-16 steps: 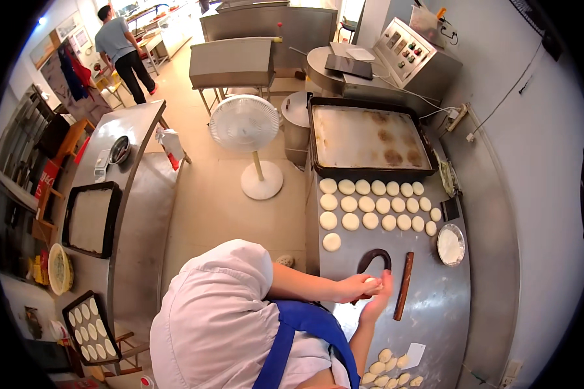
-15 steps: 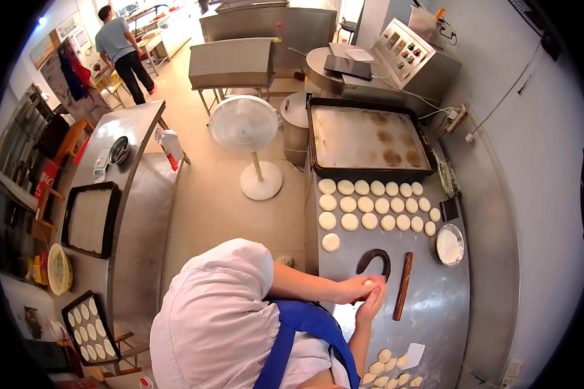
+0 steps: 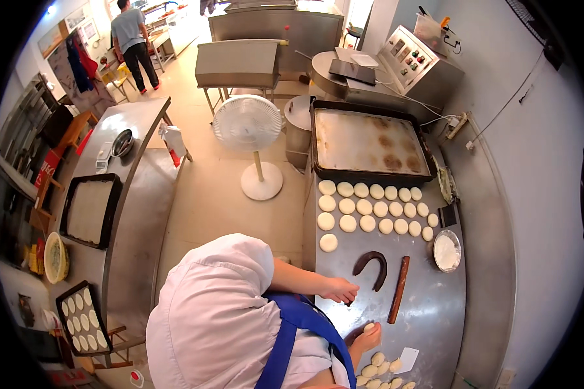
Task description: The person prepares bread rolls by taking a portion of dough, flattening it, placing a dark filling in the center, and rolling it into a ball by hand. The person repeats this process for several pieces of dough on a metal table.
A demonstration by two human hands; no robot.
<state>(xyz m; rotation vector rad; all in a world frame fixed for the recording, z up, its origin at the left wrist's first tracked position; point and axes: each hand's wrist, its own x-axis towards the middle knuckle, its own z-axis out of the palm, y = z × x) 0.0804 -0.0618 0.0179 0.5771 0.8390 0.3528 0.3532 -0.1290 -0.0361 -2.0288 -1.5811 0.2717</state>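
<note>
My left hand [image 3: 339, 290] is over the steel worktop with its fingers drawn together. A small dark bit shows under its fingertips, too small to name. Nearer to me, my right hand [image 3: 368, 338] is curled around a pale dough piece [image 3: 368, 328]. Beyond the left hand lies a curved dark rope of paste [image 3: 381, 275], with a brown rolling pin [image 3: 399, 290] to its right. Several loose dough pieces [image 3: 377, 369] lie near the lower edge beside a white flat card [image 3: 407, 360]. Farther off, round flattened dough pieces [image 3: 348, 223] sit in rows.
A bowl of white powder [image 3: 447, 251] stands at the worktop's right. Behind the rows is a large dark-rimmed baking tray [image 3: 428, 170]. A fan [image 3: 259, 170] stands on the floor to the left. Another table [image 3: 139, 214] holds trays, and a person [image 3: 131, 39] stands far back.
My hands were together over the worktop and have come apart. The left drew back slightly left; the right moved down toward the loose dough pieces with a dough piece in it.
</note>
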